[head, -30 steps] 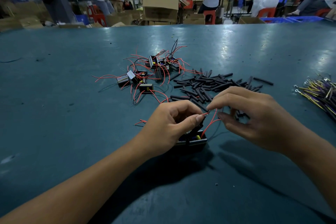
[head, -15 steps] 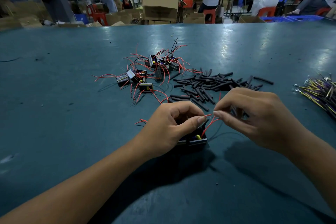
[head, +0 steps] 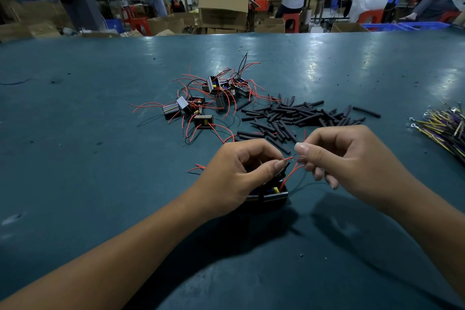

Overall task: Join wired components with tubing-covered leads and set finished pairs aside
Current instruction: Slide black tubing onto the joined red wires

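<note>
Both hands, left [head: 235,173] and right [head: 352,166], pinch red leads [head: 289,173] above a component [head: 273,195] at the tabletop's [head: 100,158] near middle.

2 bare forearms, left hand [head: 234,173] and right hand [head: 352,166], no sleeves, short nails.

Left hand [head: 236,173] and right hand [head: 352,166] pinch red leads [head: 289,158] — ends seemingly touching.

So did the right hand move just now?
Yes. The right hand slid left, along the tubing pile, until its fingertips met the left hand.
</note>
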